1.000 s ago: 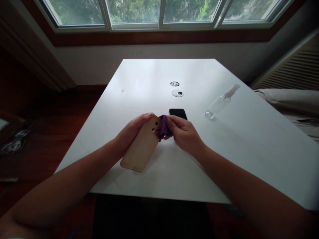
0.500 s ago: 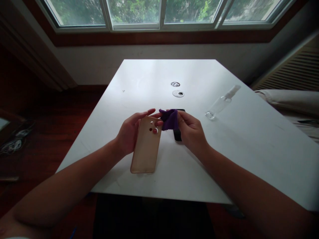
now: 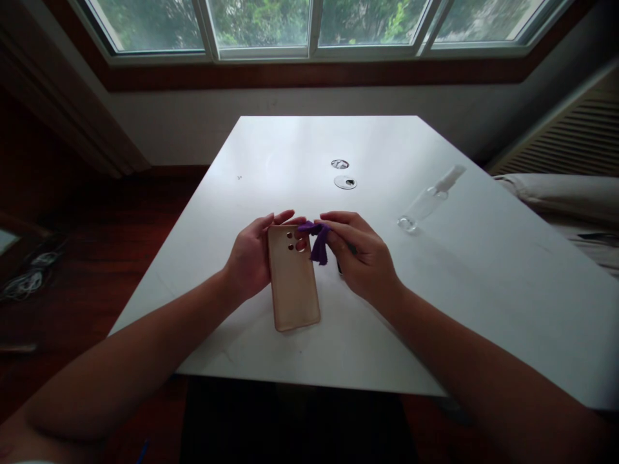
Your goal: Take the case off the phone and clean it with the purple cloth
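My left hand [image 3: 252,256] grips a tan phone case [image 3: 294,287] by its upper part, the fingers curled behind it. Round camera holes show near the case's top. Between the fingertips of my right hand [image 3: 362,252] is a purple cloth [image 3: 319,246], bunched up and hanging down beside the case. The cloth touches the upper right corner of the case, near the camera holes. A dark phone lies on the table, almost wholly hidden under my right hand.
On the white table [image 3: 232,225], a clear spray bottle [image 3: 425,203] lies at the right. Two round inset discs, a shiny one [image 3: 340,164] and a white one [image 3: 345,183], are farther back. Cables [image 3: 29,280] lie on the floor at the left.
The phone case has swung so that its lower end sits farther right. My right hand has shifted slightly left, and the cloth is now bunched narrower at the case's corner.
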A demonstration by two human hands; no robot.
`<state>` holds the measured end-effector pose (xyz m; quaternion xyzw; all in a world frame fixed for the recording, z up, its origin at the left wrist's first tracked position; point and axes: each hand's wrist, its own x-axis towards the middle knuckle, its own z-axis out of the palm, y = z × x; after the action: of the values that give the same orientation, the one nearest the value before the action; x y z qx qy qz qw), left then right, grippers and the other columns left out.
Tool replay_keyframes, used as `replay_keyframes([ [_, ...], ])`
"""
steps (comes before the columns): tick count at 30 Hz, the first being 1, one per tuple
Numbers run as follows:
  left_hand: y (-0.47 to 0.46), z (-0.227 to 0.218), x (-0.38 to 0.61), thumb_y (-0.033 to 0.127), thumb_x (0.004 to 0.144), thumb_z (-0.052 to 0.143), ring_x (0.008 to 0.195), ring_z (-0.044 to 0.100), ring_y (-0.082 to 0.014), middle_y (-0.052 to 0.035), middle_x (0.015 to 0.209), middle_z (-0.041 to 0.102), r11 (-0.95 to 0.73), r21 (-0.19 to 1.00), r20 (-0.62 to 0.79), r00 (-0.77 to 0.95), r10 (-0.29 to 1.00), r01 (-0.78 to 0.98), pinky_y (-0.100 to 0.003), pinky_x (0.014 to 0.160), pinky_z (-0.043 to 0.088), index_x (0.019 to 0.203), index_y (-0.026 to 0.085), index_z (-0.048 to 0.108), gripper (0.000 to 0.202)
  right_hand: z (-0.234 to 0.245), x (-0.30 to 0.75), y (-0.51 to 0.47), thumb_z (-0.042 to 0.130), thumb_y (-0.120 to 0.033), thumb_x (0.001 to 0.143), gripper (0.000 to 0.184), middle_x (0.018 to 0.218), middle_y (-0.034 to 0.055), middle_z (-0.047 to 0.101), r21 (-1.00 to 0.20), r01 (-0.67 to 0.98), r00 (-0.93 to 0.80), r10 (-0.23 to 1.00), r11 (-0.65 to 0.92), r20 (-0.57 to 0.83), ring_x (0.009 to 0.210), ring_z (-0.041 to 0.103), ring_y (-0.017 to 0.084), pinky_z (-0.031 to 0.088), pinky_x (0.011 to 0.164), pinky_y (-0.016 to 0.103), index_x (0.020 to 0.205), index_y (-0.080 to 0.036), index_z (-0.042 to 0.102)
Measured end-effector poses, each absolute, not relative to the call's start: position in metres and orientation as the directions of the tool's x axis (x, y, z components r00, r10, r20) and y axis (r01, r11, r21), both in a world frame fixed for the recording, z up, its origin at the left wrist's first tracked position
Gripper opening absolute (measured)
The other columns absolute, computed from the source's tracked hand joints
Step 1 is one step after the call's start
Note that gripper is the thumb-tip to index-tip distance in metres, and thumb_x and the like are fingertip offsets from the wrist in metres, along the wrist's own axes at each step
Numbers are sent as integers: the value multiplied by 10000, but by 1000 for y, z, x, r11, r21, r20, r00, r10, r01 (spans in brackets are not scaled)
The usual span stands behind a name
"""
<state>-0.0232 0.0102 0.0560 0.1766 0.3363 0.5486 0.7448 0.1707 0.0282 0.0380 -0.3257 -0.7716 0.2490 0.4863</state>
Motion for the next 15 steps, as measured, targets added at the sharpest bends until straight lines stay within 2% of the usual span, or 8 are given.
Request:
replay_keyframes([
  [4, 11, 49, -23, 237, 876, 651, 936, 692, -209, -91, 1200, 699, 190, 721, -235, 23, 972, -667, -352, 823, 577, 1138, 171, 642, 270, 36, 169, 26, 598, -254, 979, 226, 1256, 93, 642, -677, 309, -365, 740, 668, 564, 1173, 619, 226, 554, 986, 403, 1154, -234, 739],
  [6, 11, 46, -24, 242, 888, 651, 1002, 687, -209, -93, 1244, 685, 108, 747, -162, -21, 987, -656, -353, 864, 577, 1152, 181, 626, 272, 34, 167, 25, 612, -284, 966, 213, 1246, 97, 641, -734, 300, -395, 780, 609, 486, 1089, 649, 214, 597, 849, 349, 1130, -220, 732],
  [9, 10, 43, -24, 289, 916, 636, 1010, 687, -210, -93, 1264, 679, 23, 762, -75, -53, 996, -648, -368, 873, 581, 1155, 196, 604, 259, 29, 166, 25, 640, -278, 929, 222, 1110, 79, 685, -833, 292, -447, 837, 470, 316, 869, 677, 170, 576, 681, 283, 1135, -205, 679],
  [12, 9, 43, -23, 314, 943, 618, 1022, 680, -212, -96, 1292, 672, -23, 772, -22, -63, 998, -635, -380, 880, 581, 1175, 203, 583, 260, 22, 165, 26, 648, -225, 888, 260, 964, 33, 703, -873, 325, -471, 862, 364, 185, 743, 648, 145, 537, 671, 280, 1143, -213, 597],
  [15, 9, 42, -23, 303, 955, 607, 1074, 665, -207, -96, 1358, 643, -35, 789, 5, -50, 999, -613, -365, 911, 569, 1202, 198, 572, 271, 19, 166, 27, 645, -230, 874, 256, 928, 19, 686, -885, 329, -457, 875, 331, 157, 750, 635, 157, 506, 662, 284, 1117, -224, 564],
])
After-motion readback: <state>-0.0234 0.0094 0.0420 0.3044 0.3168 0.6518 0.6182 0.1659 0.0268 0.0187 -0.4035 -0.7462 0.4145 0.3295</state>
